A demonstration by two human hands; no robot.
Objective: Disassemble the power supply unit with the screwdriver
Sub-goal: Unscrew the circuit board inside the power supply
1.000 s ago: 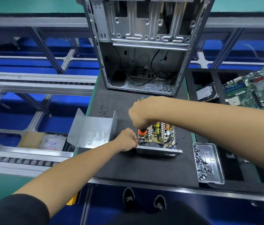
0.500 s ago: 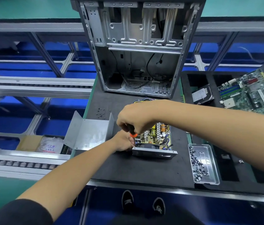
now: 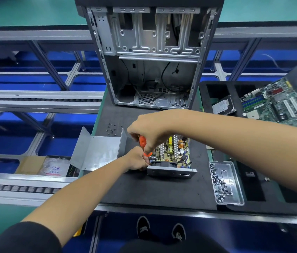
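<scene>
The power supply unit lies open on the black mat, its circuit board and fan exposed. My right hand grips the orange-handled screwdriver above the unit's left near corner, the tool pointing down; its tip is hidden. My left hand holds the unit's left side just below the screwdriver. The removed grey metal cover lies to the left of the unit.
An empty computer case stands behind the unit. A clear tray of screws sits to the right, loose screws on the mat behind the cover. A motherboard and hard drive rest in the foam tray at right.
My right hand has shifted left and tilted, showing more of the orange handle. My left hand stays on the unit's left side. The view has shifted slightly.
</scene>
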